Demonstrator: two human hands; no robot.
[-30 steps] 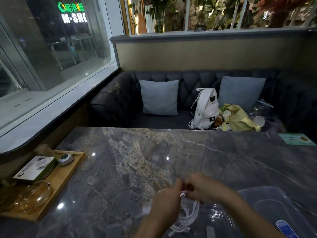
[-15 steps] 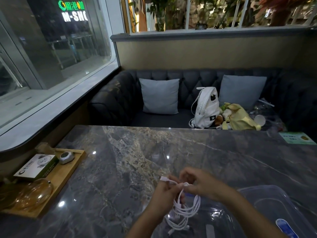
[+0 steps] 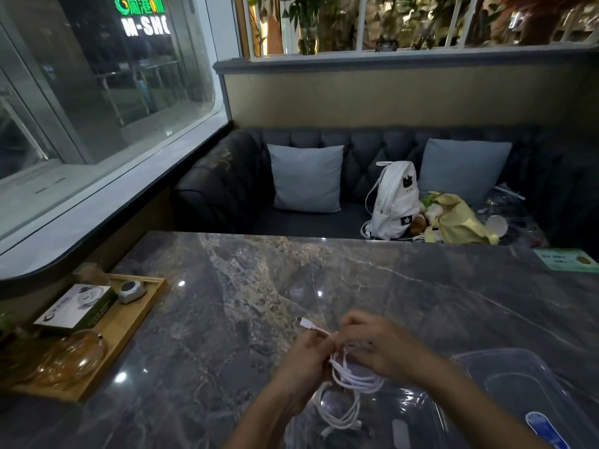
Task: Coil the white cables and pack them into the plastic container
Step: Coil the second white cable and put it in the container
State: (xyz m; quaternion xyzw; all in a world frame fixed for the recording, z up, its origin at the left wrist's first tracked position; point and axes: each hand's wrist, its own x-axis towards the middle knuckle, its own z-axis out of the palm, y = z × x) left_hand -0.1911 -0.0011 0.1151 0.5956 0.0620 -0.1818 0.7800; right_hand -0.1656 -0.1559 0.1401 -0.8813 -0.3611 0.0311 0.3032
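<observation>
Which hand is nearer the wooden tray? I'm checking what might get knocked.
Left. The left hand is on the tray's side, though dark marble lies between it and the wooden tray. The right hand is farther away, beside the plastic container.

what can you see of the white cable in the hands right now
The white cable is thin, smooth and rubbery-looking, gathered into several loose loops that hang below both hands. The left hand and right hand pinch the top of the bundle between them. One end with a small white plug sticks out up and to the left of the fingers. The lowest loops dangle over the clear plastic container; whether they touch it is unclear.
</observation>
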